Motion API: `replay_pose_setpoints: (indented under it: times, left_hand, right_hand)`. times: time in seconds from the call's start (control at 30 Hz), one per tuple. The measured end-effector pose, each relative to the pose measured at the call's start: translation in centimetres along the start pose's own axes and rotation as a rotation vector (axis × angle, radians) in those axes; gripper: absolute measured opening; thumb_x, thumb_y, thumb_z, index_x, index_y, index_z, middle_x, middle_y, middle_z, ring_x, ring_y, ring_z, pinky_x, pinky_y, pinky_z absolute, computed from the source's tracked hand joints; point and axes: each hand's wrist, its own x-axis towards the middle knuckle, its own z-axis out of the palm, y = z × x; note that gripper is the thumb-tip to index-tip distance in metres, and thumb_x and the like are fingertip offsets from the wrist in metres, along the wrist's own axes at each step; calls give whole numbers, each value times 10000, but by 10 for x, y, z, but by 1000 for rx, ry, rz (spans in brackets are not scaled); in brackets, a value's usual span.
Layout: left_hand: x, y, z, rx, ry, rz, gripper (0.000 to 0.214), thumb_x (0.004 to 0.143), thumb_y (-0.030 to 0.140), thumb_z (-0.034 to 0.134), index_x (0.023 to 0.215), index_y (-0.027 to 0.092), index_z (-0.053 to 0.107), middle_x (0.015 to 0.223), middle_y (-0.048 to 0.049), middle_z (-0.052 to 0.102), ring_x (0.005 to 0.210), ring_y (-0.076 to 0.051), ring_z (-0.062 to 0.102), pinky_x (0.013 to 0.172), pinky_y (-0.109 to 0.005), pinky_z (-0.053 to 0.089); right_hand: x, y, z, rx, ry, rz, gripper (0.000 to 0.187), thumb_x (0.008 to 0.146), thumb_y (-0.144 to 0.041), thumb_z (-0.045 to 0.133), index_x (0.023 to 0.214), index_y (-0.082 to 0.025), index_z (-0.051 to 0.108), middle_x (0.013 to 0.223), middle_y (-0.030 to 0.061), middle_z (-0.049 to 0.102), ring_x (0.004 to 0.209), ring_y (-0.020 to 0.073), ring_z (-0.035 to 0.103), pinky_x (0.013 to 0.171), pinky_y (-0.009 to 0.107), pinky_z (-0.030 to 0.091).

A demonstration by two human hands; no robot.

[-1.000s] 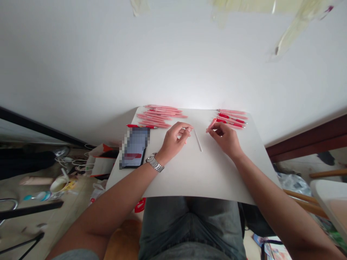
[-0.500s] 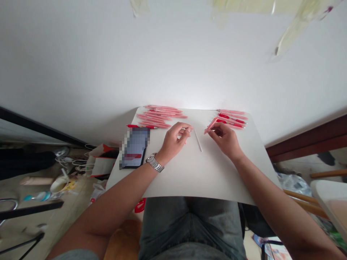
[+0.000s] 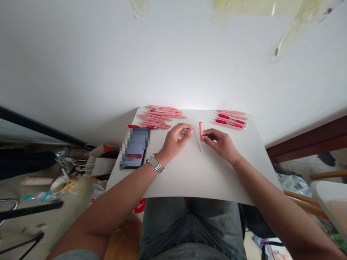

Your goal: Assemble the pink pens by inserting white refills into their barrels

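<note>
My right hand (image 3: 221, 144) pinches a pink pen barrel (image 3: 201, 128) and holds it upright just above the white table (image 3: 195, 169). A thin white refill (image 3: 198, 141) lies on the table between my hands, right beside the barrel's lower end. My left hand (image 3: 175, 141), with a metal watch on its wrist, is closed in a pinch on a small part that I cannot make out. A heap of pink pens (image 3: 158, 117) lies at the far left of the table, and a smaller row of pink and red pens (image 3: 230, 119) lies at the far right.
A phone (image 3: 135, 147) lies on the table's left edge, with a red pen (image 3: 141, 126) just beyond it. Bags, cables and a cup (image 3: 58, 186) clutter the floor to the left. A wooden chair (image 3: 320, 202) stands at the right. A wall is close behind the table.
My right hand has moved left from the right-hand pens toward the middle, and the pink barrel it holds has turned from slanted to upright. My left hand has stayed put.
</note>
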Motion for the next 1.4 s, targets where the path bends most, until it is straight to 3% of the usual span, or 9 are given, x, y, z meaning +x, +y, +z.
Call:
replay_pose_setpoints:
  times: [0.33,0.5,0.63,1.13,1.4]
  left_hand:
    - [0,7,2,-148,-106,-19,303,966,438,707,1084,159,709,1005,-99,772,906,-177,728,713,-248,584]
    - [0,7,0,-126,-39,-32,317,961,457,708,1079,163,702,1007,-91,755,858,-171,722,622,-224,560]
    - [1,5,-1,-130,0,-27,303,957,446,715,1063,162,697,973,-76,736,788,-147,705,600,-219,553]
    - [2,5,-1,-77,20,16,282,973,436,693,1062,168,694,930,-52,725,697,-115,667,588,-226,555]
    - [2,6,-1,-52,23,37,271,981,424,682,1057,164,693,926,-53,721,689,-113,648,593,-231,557]
  right_hand:
    - [-5,-11,5,-86,-121,-80,211,971,-400,682,1033,-221,774,778,8,707,613,133,506,622,289,422]
    - [-3,-10,2,-99,-37,-47,250,977,-419,662,1054,-208,770,874,36,748,645,139,537,640,296,442]
    - [-1,-4,-1,-206,46,-10,223,962,-420,671,994,-220,762,819,25,723,619,140,517,622,303,423]
    - [-3,-3,5,-487,-83,-97,134,894,-304,753,929,-230,648,888,42,707,818,220,604,757,340,438]
    - [-4,-4,6,-524,-89,-82,128,887,-274,745,852,-229,631,821,33,678,798,220,590,742,337,435]
